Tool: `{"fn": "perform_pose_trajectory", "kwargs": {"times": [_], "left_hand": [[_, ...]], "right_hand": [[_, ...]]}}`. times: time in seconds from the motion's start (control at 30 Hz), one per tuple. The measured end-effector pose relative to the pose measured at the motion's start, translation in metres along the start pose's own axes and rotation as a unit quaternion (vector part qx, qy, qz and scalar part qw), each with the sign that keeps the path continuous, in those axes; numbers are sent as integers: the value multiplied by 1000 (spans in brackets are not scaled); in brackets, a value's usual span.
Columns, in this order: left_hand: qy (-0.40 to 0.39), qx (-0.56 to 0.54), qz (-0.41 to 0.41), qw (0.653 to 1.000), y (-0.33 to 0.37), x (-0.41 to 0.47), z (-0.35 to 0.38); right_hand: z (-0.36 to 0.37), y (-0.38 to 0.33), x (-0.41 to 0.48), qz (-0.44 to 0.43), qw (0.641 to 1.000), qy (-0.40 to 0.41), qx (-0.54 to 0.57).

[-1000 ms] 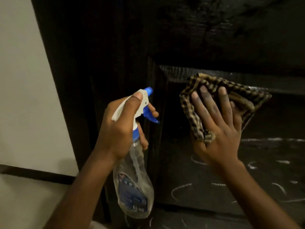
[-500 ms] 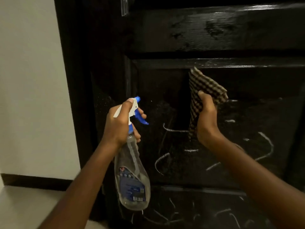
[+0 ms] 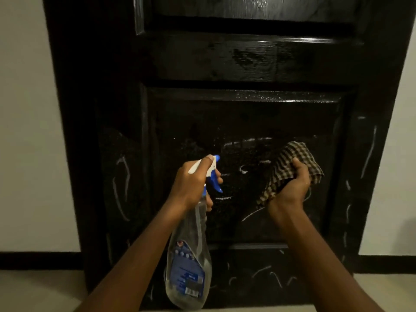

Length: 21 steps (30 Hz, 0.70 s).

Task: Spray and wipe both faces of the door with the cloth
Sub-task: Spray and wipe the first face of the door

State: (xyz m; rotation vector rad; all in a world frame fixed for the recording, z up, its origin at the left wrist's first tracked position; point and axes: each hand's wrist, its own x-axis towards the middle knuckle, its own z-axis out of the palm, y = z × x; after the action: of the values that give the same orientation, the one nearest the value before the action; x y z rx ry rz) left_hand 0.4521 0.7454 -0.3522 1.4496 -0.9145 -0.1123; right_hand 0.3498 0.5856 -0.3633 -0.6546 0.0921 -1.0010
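A black panelled door [image 3: 247,59] fills the view, glossy and wet on its upper rail, with white chalk-like marks across the lower panel and side stiles. My left hand [image 3: 191,183] grips a clear spray bottle [image 3: 189,262] by its white and blue trigger head, nozzle aimed at the lower panel. My right hand [image 3: 290,190] holds a bunched brown checked cloth [image 3: 292,163] just in front of the lower panel, right of the bottle. Whether the cloth touches the door is unclear.
Pale walls [image 3: 27,131] flank the door on both sides, with a dark skirting board [image 3: 40,260] along the bottom. A light floor [image 3: 45,289] runs below. The door's lower rail carries more white marks.
The view has pulled back, so more of the door shows. My right hand stopped pressing the cloth flat high on the panel and now bunches it lower and to the right. The bottle stays raised.
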Motion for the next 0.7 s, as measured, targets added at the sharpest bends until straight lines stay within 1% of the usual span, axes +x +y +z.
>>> {"fn": "perform_pose_trajectory", "kwargs": {"times": [0.1,0.23,0.4,0.47,0.63,0.7], "left_hand": [[-22,-5,-12,1000,-3,22,17],[-41,4,0,999,1,35,45],[-73,2,-18,997,5,32,82],[-85,4,-31,996,5,31,94],[-84,15,-58,995,2,38,110],[-80,17,-62,995,1,41,111]], "right_hand": [[-3,-13,12,-34,999,-2,-32],[-21,-32,17,-64,995,1,-75],[-51,-52,13,-81,990,41,-104],[-61,-60,14,-101,986,49,-127],[-80,-69,34,-142,966,66,-204],[-86,-69,48,-140,958,59,-242]]}}
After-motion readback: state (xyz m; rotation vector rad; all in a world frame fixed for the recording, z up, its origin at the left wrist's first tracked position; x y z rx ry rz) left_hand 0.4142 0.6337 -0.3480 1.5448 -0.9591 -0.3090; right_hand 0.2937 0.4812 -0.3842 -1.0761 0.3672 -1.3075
